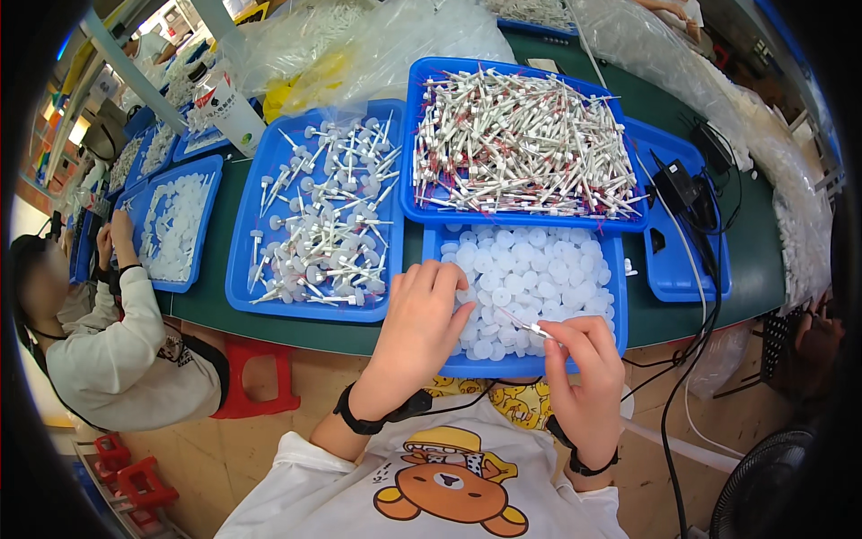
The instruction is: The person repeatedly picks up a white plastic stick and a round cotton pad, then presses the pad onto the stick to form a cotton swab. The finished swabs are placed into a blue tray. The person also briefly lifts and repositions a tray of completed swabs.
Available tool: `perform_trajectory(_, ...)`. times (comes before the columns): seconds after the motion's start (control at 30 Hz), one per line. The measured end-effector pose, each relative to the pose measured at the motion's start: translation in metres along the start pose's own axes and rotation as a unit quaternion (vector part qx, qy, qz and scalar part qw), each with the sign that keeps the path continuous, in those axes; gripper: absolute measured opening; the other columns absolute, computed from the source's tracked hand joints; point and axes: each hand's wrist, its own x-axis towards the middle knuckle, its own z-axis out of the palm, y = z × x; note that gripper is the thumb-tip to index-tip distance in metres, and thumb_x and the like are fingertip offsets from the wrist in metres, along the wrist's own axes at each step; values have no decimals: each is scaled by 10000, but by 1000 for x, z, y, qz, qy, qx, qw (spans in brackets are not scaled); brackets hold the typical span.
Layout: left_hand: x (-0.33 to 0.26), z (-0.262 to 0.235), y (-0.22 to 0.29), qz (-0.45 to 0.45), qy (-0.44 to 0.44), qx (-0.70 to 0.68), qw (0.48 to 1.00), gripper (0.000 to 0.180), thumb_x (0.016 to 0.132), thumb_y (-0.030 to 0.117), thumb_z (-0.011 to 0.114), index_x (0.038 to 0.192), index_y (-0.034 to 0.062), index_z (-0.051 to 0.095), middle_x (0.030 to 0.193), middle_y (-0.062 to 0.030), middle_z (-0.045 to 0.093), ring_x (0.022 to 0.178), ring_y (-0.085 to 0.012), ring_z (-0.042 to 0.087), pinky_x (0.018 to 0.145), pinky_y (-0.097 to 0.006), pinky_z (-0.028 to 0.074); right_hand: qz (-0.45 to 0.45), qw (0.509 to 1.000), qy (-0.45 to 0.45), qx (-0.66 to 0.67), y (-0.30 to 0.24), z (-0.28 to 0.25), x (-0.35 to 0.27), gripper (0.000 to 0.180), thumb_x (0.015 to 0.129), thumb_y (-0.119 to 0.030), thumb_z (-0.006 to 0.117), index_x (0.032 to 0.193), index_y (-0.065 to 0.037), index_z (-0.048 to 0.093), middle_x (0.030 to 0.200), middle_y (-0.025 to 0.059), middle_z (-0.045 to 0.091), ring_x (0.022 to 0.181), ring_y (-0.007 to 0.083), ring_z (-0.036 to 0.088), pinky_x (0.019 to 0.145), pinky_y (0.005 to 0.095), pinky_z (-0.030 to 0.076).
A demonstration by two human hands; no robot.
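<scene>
Discs (512,287), round and translucent white, crowd the blue disc tray (476,368). Over that tray's near right part, the right hand (584,364) has fingers clamped on a slim, thin-tipped white stick (536,330). The left hand (417,314) is at the tray's left side; whether those fingers hold anything, I cannot tell. Beyond the disc tray, well leftward, a white container (235,117) bears red and dark printing.
</scene>
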Motion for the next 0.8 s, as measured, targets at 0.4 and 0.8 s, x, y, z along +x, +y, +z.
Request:
perform_trajectory(0.4, -9, -19, 15, -28, -54, -384, 921, 277, 782, -26, 749, 1047, -1, 670, 1091, -82, 628, 905, -145, 592, 797, -281, 498, -66, 989, -70, 109, 11, 2, -1, 387, 809, 105, 619, 1170, -26, 672, 770, 70, 513, 622, 172, 497, 533, 278, 398)
perform_trajectory(0.8, -15, -23, 13, -91, -95, -558, 819, 318, 822, -36, 738, 1110, -21, 605, 1128, -107, 634, 1032, -156, 630, 930, -296, 521, -55, 981, -117, 144, 13, -9, 3, 380, 800, 111, 595, 1136, -32, 701, 684, 46, 464, 554, 129, 435, 497, 266, 341)
